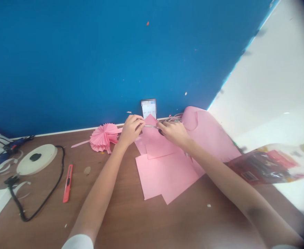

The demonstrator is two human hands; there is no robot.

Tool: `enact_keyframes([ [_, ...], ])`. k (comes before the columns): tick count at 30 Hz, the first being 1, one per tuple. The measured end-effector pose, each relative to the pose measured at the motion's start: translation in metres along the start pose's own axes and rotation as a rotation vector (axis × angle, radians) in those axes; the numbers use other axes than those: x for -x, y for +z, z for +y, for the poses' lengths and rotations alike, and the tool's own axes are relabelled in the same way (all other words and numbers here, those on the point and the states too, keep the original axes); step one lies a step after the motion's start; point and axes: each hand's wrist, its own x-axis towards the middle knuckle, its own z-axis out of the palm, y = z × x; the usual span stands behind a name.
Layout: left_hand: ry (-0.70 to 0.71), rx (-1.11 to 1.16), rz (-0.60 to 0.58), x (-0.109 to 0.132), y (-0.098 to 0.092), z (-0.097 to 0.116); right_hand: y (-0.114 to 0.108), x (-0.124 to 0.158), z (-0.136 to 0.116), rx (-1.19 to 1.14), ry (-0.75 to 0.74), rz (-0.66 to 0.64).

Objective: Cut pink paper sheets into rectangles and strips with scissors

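My right hand (174,130) is closed around what looks like a pair of scissors (150,126): a slim metallic blade points left and a dark handle shows under the fingers. My left hand (133,128) is pinched near the blade's tip, at the edge of a pink paper sheet (158,143); exactly what lies between its fingertips is hard to make out. The sheet's pointed corner rises above the blade. Under and in front of it, more pink sheets (164,176) overlap on the table.
A pleated pink paper rosette (104,138) lies left of my left hand. Farther left are a red box cutter (68,183), a round cream device (36,159) and a black cord (48,204). A phone (149,108) leans on the blue wall. At right are a large pink sheet (214,138) and a plastic packet (263,164).
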Motion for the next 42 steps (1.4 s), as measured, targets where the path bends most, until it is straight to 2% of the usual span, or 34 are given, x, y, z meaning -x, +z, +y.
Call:
enact_keyframes([
  [2, -0.001, 0.039, -0.1, -0.002, -0.004, 0.001, -0.001, 0.0, 0.002, 0.023, -0.059, 0.007],
  [4, -0.059, 0.123, -0.094, -0.004, -0.006, 0.001, -0.002, 0.0, 0.003, 0.034, -0.099, 0.021],
  [6, -0.183, 0.243, 0.051, -0.003, -0.006, 0.0, -0.003, 0.0, 0.004, 0.016, -0.094, 0.038],
  [9, -0.404, 0.417, 0.335, 0.002, 0.001, -0.011, -0.004, -0.001, 0.007, -0.083, -0.012, 0.079],
  [11, -0.501, 0.481, 0.439, 0.011, 0.01, -0.021, -0.006, -0.002, 0.009, -0.181, 0.072, 0.127],
  [12, -0.539, 0.479, 0.446, 0.016, 0.016, -0.026, -0.008, -0.003, 0.011, -0.232, 0.111, 0.155],
  [17, -0.671, 0.287, 0.357, 0.038, 0.042, -0.046, -0.021, -0.003, 0.019, -0.457, 0.181, 0.275],
  [21, -0.634, 0.301, 0.29, 0.042, 0.051, -0.056, -0.028, -0.002, 0.021, -0.501, 0.23, 0.341],
  [27, -0.665, 0.338, 0.26, 0.043, 0.051, -0.059, -0.03, -0.002, 0.019, -0.597, 0.229, 0.403],
  [34, -0.674, 0.109, 0.192, 0.045, 0.046, -0.049, -0.034, 0.0, 0.015, -0.567, 0.169, 0.368],
  [39, -0.503, 0.141, 0.161, 0.04, 0.044, -0.048, -0.034, 0.001, 0.012, -0.567, 0.144, 0.367],
  [42, -0.481, 0.149, 0.153, 0.037, 0.042, -0.038, -0.034, 0.001, 0.012, -0.629, 0.129, 0.381],
])
